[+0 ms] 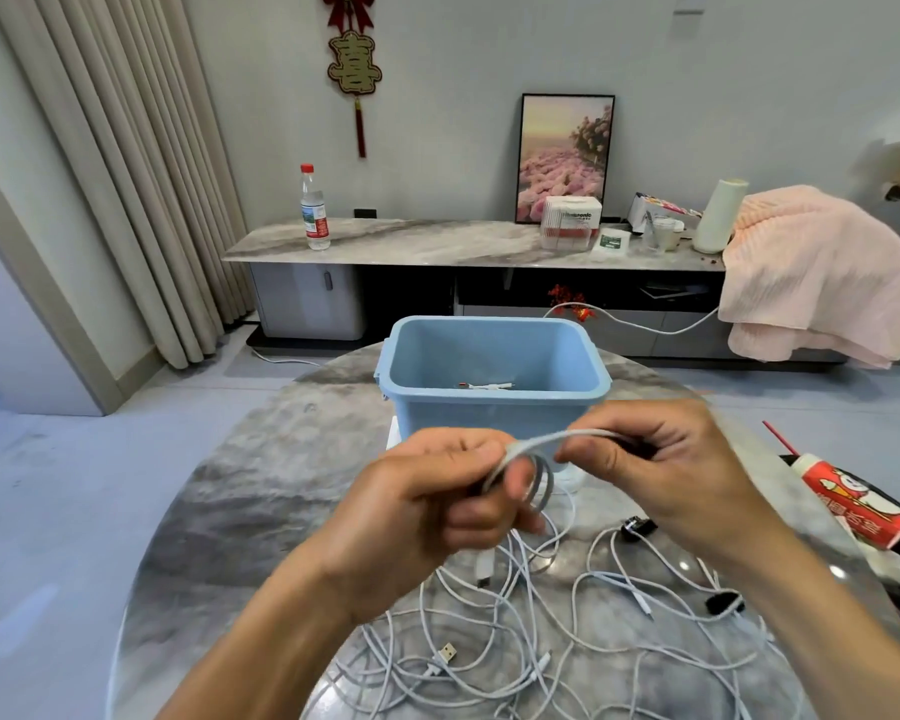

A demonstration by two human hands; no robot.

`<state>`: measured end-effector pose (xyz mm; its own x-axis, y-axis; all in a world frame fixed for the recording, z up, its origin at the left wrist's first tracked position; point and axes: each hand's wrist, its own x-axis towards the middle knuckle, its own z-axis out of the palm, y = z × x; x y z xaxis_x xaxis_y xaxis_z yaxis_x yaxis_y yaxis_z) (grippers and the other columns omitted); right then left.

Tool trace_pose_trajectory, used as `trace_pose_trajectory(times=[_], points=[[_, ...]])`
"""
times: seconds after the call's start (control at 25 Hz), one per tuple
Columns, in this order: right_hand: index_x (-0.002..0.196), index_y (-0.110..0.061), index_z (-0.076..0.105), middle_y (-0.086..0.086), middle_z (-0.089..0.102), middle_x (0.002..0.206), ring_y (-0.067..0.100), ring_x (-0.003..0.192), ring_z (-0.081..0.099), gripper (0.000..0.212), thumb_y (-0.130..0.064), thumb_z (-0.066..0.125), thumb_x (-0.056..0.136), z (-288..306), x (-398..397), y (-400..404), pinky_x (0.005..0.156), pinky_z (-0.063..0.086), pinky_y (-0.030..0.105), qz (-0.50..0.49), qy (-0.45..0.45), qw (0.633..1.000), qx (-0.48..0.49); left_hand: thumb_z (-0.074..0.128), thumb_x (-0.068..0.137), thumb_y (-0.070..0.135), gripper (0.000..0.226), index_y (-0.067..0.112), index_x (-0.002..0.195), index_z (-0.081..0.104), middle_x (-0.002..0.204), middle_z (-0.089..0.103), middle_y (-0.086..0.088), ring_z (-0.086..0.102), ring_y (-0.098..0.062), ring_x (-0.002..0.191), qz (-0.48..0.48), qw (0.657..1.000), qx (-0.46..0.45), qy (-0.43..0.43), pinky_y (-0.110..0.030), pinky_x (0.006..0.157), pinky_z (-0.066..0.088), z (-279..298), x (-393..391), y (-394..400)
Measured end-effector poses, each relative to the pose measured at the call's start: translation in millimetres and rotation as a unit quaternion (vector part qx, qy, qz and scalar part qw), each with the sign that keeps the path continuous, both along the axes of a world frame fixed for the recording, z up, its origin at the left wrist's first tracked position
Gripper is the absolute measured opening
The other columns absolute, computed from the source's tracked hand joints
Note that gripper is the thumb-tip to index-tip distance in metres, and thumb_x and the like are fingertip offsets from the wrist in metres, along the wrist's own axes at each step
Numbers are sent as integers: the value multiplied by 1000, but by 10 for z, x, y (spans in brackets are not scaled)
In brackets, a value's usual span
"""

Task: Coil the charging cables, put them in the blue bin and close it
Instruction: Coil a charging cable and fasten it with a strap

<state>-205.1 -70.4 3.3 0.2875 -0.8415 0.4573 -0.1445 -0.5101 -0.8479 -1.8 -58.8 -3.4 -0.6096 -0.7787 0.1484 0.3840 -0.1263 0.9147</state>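
Coiling in progress: one white cable, held above the worktop just in front of the blue bin.

- Left hand: fingers curled round a few small loops of the cable, thumb pressing them in place.
- Right hand: fingers pinching the same cable where it runs over from the loops, feeding the next turn. The free end trails down to the worktop.
- Blue bin: open, no lid seen anywhere. A small white item with a dark tip lies on its floor, probably a cable already stowed; too small to be sure.
- Loose cables: a tangled white heap on the worktop below the hands, several plugs showing, one a flat USB plug.

Progress, judged: early. At most one cable is stowed, one is half wound, the heap remains, and the bin is not closed.

Legible writing:
- White box on the far sideboard: "Panasonic", blurred.
- Red drink carton at the right of the worktop: Chinese characters, not readable.
- Water bottle: red label, text too small.
- Wall ornament: a single gold Chinese character.
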Motion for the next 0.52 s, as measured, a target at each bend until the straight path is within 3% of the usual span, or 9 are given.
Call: trace_pose_trajectory(times=[0.08,0.16,0.24,0.32,0.4,0.48,0.52], points=[[78,-20,72,-11,44,50,2,44,35,31,-50,69,84,-177,200,18,43,29,14,47,-104,986,122,43,93,12,21,6,84,61,56,33,3,29,-10,47,-11,989,61,134,-33,89,49,0,-14,18],[79,-15,67,-5,36,51,5,42,28,36,-47,56,92,-299,449,60,41,20,18,28,-151,968,200,52,90,5,17,-2,99,66,64,46,1,43,-10,54,0,960,116,257,-34,100,49,-28,-25,11],[98,-12,69,0,36,57,7,46,26,37,-43,48,100,-359,621,98,44,16,22,9,-176,951,252,60,83,2,34,-9,114,65,78,59,-5,60,-15,70,63,941,150,296,-37,104,47,-76,-24,-11],[102,-25,72,2,40,60,9,47,26,31,-29,41,102,-336,676,129,46,15,24,37,-205,927,312,56,85,1,38,-8,121,63,91,66,-11,67,-20,85,134,941,140,279,-38,103,46,-80,-43,-28],[99,-19,66,4,45,61,10,44,27,23,-25,44,101,-308,655,176,41,21,20,55,-174,916,356,51,88,6,39,-6,124,61,91,65,-10,65,-19,87,191,939,118,260,-33,95,53,-72,-72,-61],[100,-18,61,1,50,58,10,40,30,22,-23,41,105,-315,644,248,37,26,20,46,-39,932,357,49,89,10,33,5,118,64,84,64,-5,62,-19,88,269,945,46,182,-26,82,56,-83,-25,-126],[99,-21,62,-4,51,56,8,40,35,24,-26,39,105,-298,637,284,38,29,20,41,54,943,326,50,91,12,26,14,110,68,82,66,-2,62,-19,93,323,941,-35,92,-26,84,53,-92,24,-158]])
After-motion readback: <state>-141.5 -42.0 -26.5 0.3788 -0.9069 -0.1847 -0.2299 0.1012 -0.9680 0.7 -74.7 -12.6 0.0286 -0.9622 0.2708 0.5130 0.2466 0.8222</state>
